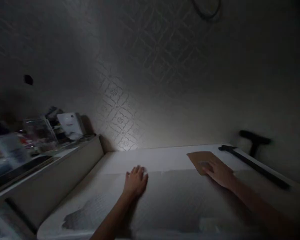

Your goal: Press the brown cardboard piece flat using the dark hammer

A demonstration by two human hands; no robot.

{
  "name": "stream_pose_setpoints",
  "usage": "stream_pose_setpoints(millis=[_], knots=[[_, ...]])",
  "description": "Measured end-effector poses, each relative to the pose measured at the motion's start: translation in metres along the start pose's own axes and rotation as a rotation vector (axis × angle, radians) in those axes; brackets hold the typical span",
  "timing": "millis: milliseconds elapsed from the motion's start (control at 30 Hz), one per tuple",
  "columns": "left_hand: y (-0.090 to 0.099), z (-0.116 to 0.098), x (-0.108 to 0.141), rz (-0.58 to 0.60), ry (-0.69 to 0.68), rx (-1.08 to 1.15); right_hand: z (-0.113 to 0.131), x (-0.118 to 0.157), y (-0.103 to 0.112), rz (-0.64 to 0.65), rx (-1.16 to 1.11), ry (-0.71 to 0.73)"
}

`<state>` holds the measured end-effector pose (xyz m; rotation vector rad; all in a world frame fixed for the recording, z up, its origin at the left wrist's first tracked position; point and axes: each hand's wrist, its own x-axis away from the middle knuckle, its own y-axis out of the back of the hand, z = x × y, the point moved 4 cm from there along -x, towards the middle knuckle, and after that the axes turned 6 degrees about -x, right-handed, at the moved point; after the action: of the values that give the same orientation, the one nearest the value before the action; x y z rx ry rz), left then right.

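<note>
A brown rectangular sheet (197,160), with a small patch of faint print, lies slanted on the white tabletop (147,160). My right hand (220,174) rests on top of this sheet, its thumb and fingers extended over the middle and covering part of it. Well to the left, my left hand (136,180) lies palm down near the seam between the bare white strip and a translucent sheet-like covering (170,193). Its fingers are apart, a little bent, and hold nothing. Dim light and blur leave the fingertips soft.
A raised ledge (72,170) borders the left side, crowded with a white box (69,124), a clear organizer (38,131) and other blurred items. Along the right edge runs a long black bar (257,166), near a black T-shaped piece (255,140). A patterned wall (160,83) stands behind.
</note>
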<state>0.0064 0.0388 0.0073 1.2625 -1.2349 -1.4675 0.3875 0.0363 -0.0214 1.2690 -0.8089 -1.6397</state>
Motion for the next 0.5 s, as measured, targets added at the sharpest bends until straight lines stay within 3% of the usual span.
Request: stream_pose_setpoints(millis=[67, 133, 300, 400, 500], knots=[[0.001, 0.000, 0.001, -0.005, 0.003, 0.007, 0.035, -0.002, -0.010, 0.097, -0.038, 0.072], [0.002, -0.001, 0.001, -0.015, 0.003, 0.013, 0.073, -0.003, -0.016, 0.133, -0.065, 0.065], [0.001, -0.001, 0.003, -0.007, 0.013, 0.025, 0.170, -0.008, -0.027, 0.244, -0.178, 0.215], [0.000, 0.000, 0.002, -0.012, 0.019, 0.031, 0.200, -0.012, -0.031, 0.284, -0.201, 0.251], [-0.002, 0.001, 0.002, -0.018, 0.020, 0.039, 0.205, -0.016, -0.039, 0.271, -0.202, 0.259]])
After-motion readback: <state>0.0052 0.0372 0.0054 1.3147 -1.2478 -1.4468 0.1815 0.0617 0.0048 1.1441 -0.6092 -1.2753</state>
